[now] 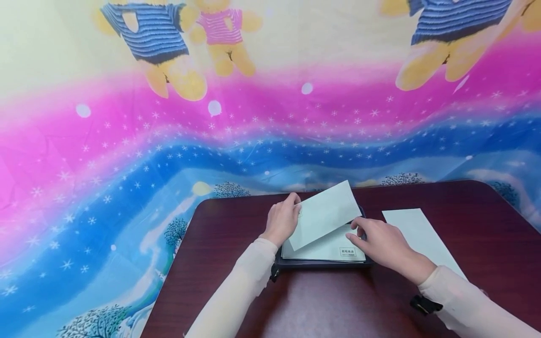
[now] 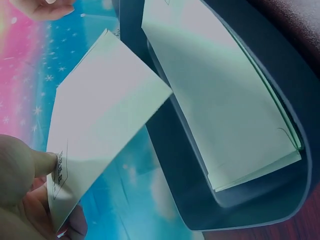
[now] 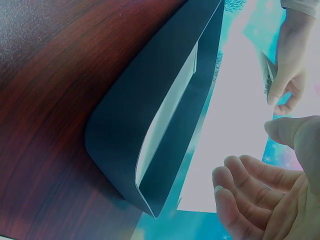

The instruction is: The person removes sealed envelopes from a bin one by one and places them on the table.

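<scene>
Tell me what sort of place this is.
Probably an indoor room, perhaps domestic, set up for desk work: a wood-grain table, a cartoon-print cloth behind it, and pale envelopes in a dark tray.

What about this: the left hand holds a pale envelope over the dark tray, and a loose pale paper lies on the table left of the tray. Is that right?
Not quite: the loose pale paper lies on the table right of the dark tray, not left, as the head view shows. The left hand does hold the pale envelope over it.
</scene>
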A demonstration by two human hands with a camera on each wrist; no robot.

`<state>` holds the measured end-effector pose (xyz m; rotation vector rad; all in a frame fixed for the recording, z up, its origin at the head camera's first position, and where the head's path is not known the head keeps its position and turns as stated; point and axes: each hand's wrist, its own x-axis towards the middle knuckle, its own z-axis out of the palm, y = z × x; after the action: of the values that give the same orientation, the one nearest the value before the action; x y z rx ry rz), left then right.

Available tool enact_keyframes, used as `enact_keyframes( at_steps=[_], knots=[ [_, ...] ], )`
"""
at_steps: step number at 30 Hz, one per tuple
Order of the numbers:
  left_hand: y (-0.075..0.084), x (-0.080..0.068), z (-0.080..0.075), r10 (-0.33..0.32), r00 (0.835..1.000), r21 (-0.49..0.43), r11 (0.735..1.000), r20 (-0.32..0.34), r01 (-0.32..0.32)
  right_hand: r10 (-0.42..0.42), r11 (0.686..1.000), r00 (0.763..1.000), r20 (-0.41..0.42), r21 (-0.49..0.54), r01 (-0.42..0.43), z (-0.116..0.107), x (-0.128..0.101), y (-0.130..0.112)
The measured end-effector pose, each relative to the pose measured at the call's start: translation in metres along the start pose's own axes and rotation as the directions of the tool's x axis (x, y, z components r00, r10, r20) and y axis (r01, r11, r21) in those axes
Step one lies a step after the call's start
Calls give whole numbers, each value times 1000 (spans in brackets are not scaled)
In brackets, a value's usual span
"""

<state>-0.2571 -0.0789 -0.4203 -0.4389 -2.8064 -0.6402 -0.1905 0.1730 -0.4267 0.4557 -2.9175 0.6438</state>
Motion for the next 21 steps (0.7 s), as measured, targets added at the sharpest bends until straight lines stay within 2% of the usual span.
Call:
enact_keyframes(
  at_steps=[21],
  knots=[
    [-9, -10, -3, -98, 995, -119, 988, -27, 94, 16, 1000, 1000, 12, 14, -16, 0, 9, -3]
  ],
)
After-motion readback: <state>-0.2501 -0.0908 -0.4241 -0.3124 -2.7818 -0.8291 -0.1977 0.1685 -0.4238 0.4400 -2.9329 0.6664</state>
